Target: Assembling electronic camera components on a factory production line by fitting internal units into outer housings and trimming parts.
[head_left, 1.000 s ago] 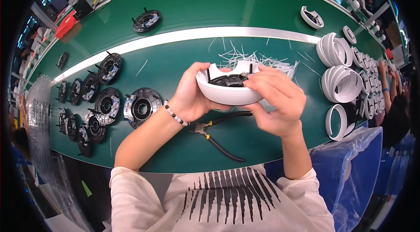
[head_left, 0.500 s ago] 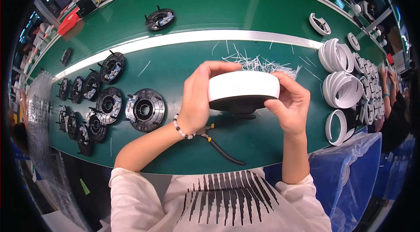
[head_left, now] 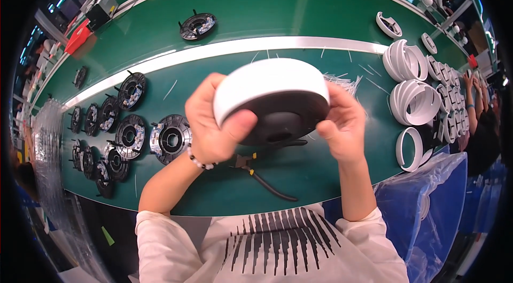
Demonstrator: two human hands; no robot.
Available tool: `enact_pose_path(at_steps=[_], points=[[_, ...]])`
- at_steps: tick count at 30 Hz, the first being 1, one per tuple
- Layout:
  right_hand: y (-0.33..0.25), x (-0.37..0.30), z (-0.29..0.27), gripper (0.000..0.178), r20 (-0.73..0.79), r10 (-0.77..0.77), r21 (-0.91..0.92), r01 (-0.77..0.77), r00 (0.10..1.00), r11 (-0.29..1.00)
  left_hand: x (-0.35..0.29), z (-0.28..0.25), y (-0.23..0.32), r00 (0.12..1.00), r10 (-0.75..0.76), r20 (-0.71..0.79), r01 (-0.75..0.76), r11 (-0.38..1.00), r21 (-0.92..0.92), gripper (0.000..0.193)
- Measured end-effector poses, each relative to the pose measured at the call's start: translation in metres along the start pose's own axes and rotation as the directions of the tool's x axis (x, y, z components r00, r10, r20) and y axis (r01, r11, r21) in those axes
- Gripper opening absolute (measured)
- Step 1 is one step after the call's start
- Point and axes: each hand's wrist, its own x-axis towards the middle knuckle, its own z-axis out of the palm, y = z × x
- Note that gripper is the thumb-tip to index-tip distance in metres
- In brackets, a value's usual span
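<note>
Between my two hands, raised above the green table, is a round housing [head_left: 272, 83] with a white outer ring and a black base. It is tilted so that the black side shows toward me. My left hand [head_left: 214, 123] grips its left side, the thumb lying across the black face. On the right edge, my right hand [head_left: 344, 120] holds it between thumb and fingers. Below the housing lie cutting pliers [head_left: 267, 182] with dark handles, partly hidden by it. Behind it is a heap of thin white strips [head_left: 344, 84], mostly covered by the housing and my right hand.
Several black round bases with circuit boards [head_left: 130, 136] spread across the left. White rings [head_left: 414, 102] are stacked at the right, beside rows of smaller white parts. A metal strip [head_left: 235, 44] crosses the table. Clear plastic covers a blue bin [head_left: 422, 203]. Other people work farther off.
The housing has come up closer and tilted, showing more of its black face. My left hand has shifted left, its thumb now on that face.
</note>
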Motion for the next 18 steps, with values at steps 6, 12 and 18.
enact_pose_path(at_steps=[6,12,18], points=[[-0.002,-0.010,-0.007,0.042,-0.078,0.070,-0.264,-0.089,0.994,0.961,-0.008,0.007,-0.005,1.000,0.017,0.002,-0.017,0.966,0.256,0.028],[-0.007,-0.021,-0.014,0.052,-0.087,0.073,-0.136,-0.084,0.994,0.987,-0.006,0.009,0.026,0.975,-0.082,0.209,0.005,0.938,0.347,0.025],[-0.018,-0.021,-0.039,0.048,-0.070,0.114,-0.305,-0.130,0.991,0.944,0.027,0.003,0.020,0.842,-0.242,0.481,0.049,0.924,0.379,0.034]])
